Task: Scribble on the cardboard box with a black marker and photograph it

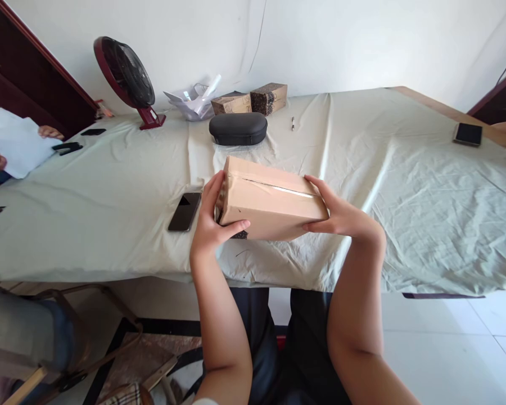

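A brown cardboard box (274,205) is held between my two hands over the near part of the cloth-covered table. My left hand (213,216) grips its left end, the thumb along the near side and the fingers around the far edge. At the right end my right hand (331,208) closes on the box, fingers on top and thumb low on the near side. A narrow slit runs along the upper face. Dark patterned tape shows at the lower left corner. Just left of my left hand lies a black smartphone (184,212).
Behind the box sits a black zippered case (238,129), with two small cartons (269,99) and a clear plastic basket (194,104) farther back. A red fan (129,79) stands at back left. People's hands show at both sides; a dark phone (468,134) lies at right.
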